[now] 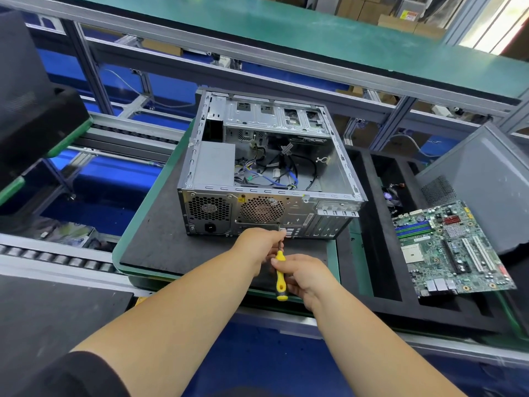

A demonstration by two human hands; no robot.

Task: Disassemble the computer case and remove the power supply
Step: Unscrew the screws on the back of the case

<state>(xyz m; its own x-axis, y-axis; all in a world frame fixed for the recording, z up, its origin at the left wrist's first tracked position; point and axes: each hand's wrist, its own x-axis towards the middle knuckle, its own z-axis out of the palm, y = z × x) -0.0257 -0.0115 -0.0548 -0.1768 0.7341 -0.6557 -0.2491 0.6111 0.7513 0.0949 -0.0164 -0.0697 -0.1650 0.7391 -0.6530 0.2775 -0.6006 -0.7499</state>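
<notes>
An open grey computer case (pixel 337 156) lies on its side on a black mat, its rear panel facing me. Inside at the left sits the grey power supply (pixel 213 164), with loose cables beside it. My right hand (pixel 303 275) grips the yellow handle of a screwdriver (pixel 280 275). My left hand (pixel 259 243) pinches the screwdriver's metal shaft, whose tip touches the rear panel below the fan grille.
A green motherboard (pixel 452 247) lies on a black foam tray (pixel 380 253) at the right, with a grey side panel (pixel 483 179) behind it. The mat sits on a green pallet (pixel 137 224) on a roller conveyor. An aluminium frame and a green shelf run across the back.
</notes>
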